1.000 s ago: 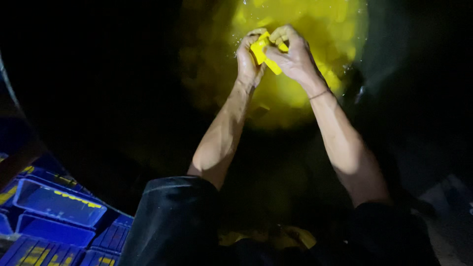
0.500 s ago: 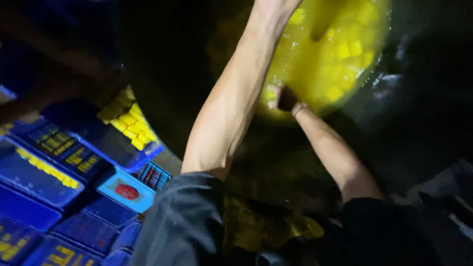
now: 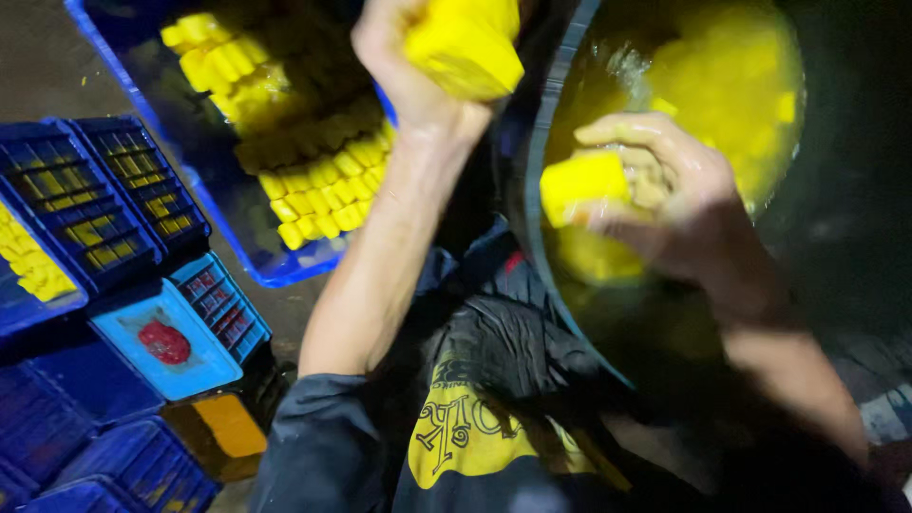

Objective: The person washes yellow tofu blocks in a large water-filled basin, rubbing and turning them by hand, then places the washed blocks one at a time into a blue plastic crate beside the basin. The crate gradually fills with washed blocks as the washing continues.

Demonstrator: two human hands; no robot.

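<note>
1. While the left hand is raised over the blue tray, it's closed round a stack of yellow blocks, fingers wrapped at the back.
2. Right hand sits over the big dark vat, gripping another yellow block betw. thumb & curled fingers; hand looks wet, a bit blurred.
3. Vat holds yellow liquid w/ more yellow pieces floating in it.
4. Tray, left of the vat, has rows of same yellow blocks laid side by side.
5. Stacked blue crates at far left, some w/ yellow pieces inside.
</note>
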